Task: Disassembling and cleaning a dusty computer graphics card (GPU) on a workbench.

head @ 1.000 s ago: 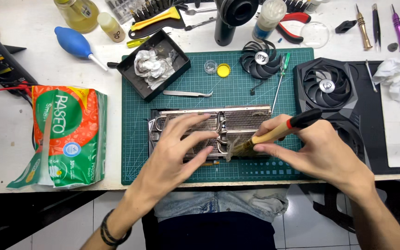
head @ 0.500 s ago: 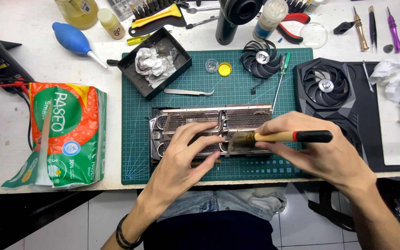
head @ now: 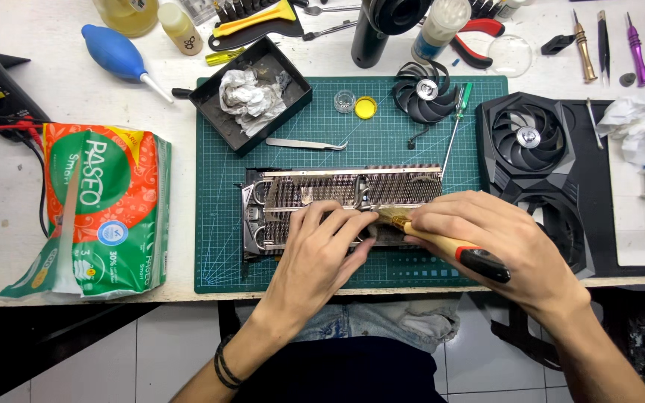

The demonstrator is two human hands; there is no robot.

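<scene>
The left hand (head: 321,250) lies flat, fingers spread, on the finned heatsink (head: 341,205) at the green mat's (head: 218,224) centre; the right hand (head: 498,242), at three o'clock, has its fingers wrapped around a wooden-handled brush (head: 442,245), bristles touching the fins.

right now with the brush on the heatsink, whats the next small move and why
Probably a short sweep of the brush along the fins, away from the left hand. The right hand holds its bristles against the finned heatsink right beside the left fingertips, and the left hand lies flat on the heatsink, pinning it to the green cutting mat.
</scene>
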